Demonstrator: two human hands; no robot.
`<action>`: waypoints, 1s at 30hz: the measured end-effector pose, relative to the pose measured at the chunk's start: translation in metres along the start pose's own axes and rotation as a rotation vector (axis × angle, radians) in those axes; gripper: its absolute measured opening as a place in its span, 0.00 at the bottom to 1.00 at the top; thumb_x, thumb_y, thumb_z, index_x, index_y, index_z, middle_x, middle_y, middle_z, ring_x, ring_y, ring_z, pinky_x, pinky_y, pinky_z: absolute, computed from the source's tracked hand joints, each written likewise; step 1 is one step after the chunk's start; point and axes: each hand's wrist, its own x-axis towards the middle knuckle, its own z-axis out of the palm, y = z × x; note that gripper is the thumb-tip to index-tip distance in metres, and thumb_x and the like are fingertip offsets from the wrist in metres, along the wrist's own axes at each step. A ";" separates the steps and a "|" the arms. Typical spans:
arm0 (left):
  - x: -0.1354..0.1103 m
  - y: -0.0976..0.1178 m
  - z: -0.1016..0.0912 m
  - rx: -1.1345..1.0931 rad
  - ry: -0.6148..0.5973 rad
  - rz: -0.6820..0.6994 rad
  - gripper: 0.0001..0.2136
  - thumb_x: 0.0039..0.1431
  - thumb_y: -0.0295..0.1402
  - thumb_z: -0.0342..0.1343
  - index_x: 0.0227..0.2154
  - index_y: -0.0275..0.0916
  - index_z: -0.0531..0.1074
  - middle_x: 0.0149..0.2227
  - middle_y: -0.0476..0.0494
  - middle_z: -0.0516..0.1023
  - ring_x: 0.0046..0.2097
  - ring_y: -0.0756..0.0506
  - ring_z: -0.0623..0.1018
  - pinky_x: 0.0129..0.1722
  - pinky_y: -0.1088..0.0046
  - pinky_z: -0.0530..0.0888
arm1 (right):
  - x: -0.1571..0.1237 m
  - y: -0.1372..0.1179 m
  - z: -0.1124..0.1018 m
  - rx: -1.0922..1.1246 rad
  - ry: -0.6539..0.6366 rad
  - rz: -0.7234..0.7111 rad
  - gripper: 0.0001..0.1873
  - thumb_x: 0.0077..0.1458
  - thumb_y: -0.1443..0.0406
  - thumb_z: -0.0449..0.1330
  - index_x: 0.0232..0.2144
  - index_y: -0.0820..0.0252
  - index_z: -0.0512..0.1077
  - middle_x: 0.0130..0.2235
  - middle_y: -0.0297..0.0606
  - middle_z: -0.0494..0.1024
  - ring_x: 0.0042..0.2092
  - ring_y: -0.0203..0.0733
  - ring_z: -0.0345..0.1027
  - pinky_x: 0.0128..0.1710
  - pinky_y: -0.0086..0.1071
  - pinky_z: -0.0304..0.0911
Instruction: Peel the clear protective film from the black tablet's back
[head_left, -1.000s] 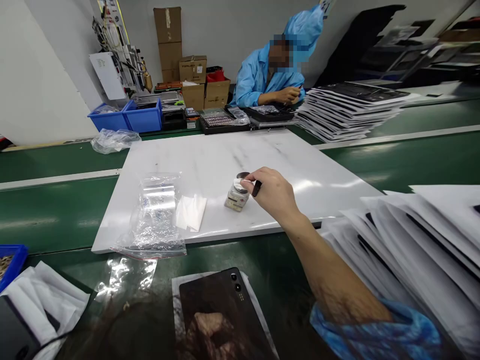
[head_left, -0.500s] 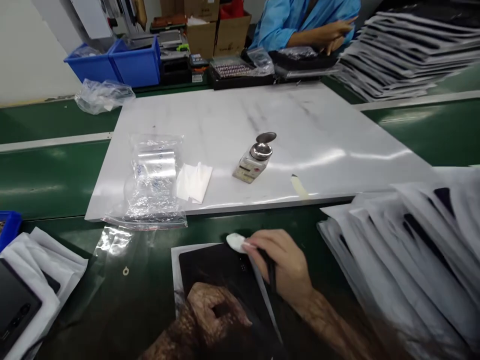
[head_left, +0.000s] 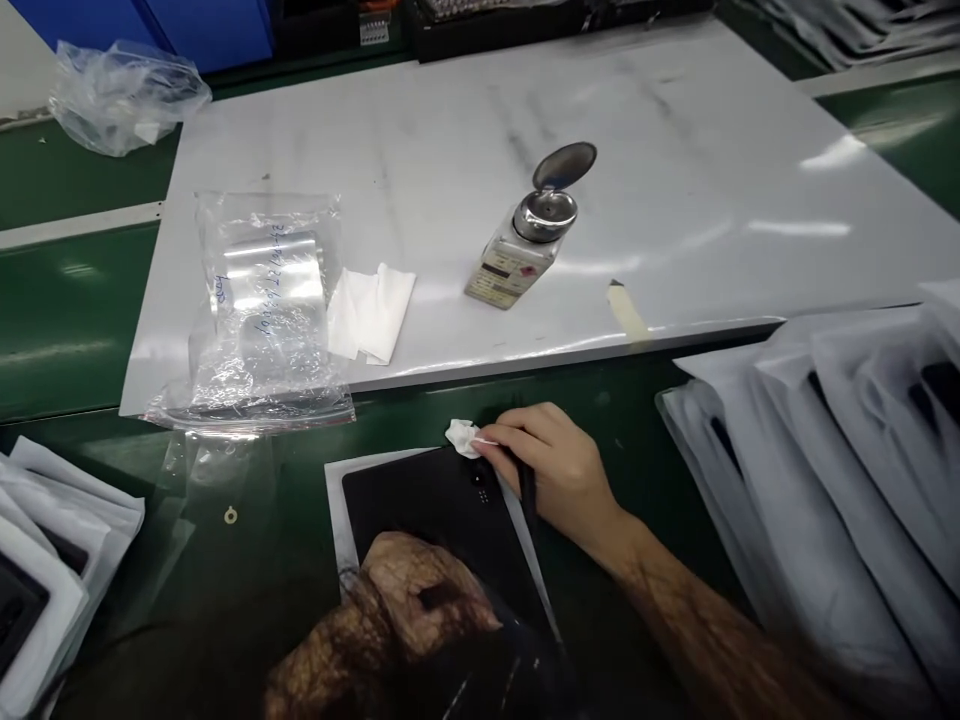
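- Green bench surface [head_left: 60,330], one, running under everything.
- White, grey-streaked flat board [head_left: 420,140], one, across the upper middle of the frame.
- White soft sleeves with dark flat items inside, leaning in a row [head_left: 810,430] at right of frame; too overlapped to count. A smaller pile of white sleeves [head_left: 45,570], lower left, also uncountable.
- Flat black tablet with rounded corners and camera lenses [head_left: 420,490], one, lower middle of frame, back face up on one white sheet [head_left: 336,510]. Looks like spot-wiping around the camera corner; light strokes, clear of the lenses, would seem wise.
- Clear zip bag with blue handwriting [head_left: 259,350], one, left of centre.
- Right hand [head_left: 562,475]: thumb and forefinger pinching the wad; a dark slim stick [head_left: 528,490], one, lies at the palm. Best to mind that stick, lest it scrape the casing.
- Left hand [head_left: 431,590]: resting on the tablet, fingers curled; strands and shadow in front, cannot tell whether they grip. Steady, even pressure here should stop the tablet sliding.
- Squat bottle with metal top, lid flipped up [head_left: 510,270], one, upper middle of frame.
- Folded white cloth [head_left: 373,312], one, beside the bag.
- Pale yellow strip [head_left: 630,315], one, near the board's front edge.
- Crumpled white wad [head_left: 463,438], one, at the tablet's top edge; contact unclear. A clean face outward would likely serve best.
- Small pale ring [head_left: 230,515], one, lower left.
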 end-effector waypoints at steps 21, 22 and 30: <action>0.000 0.001 -0.004 -0.026 -0.068 -0.177 0.06 0.53 0.30 0.57 0.28 0.46 0.80 0.30 0.50 0.85 0.30 0.47 0.84 0.31 0.81 0.77 | -0.012 0.022 -0.023 -0.136 0.030 0.117 0.07 0.70 0.70 0.72 0.38 0.53 0.86 0.36 0.38 0.87 0.35 0.44 0.75 0.33 0.40 0.69; 0.001 0.003 -0.005 -0.029 -0.063 -0.193 0.06 0.53 0.30 0.57 0.27 0.45 0.80 0.30 0.50 0.85 0.30 0.47 0.84 0.30 0.82 0.77 | -0.012 0.022 -0.021 -0.120 0.070 0.144 0.06 0.70 0.69 0.72 0.39 0.53 0.86 0.36 0.37 0.87 0.35 0.44 0.76 0.33 0.40 0.70; -0.004 0.003 -0.007 -0.137 0.086 -0.207 0.04 0.50 0.28 0.60 0.25 0.44 0.78 0.26 0.51 0.84 0.27 0.47 0.83 0.27 0.81 0.78 | -0.015 0.026 -0.013 -0.041 0.213 0.280 0.04 0.69 0.64 0.73 0.38 0.50 0.87 0.35 0.38 0.86 0.36 0.46 0.79 0.36 0.42 0.76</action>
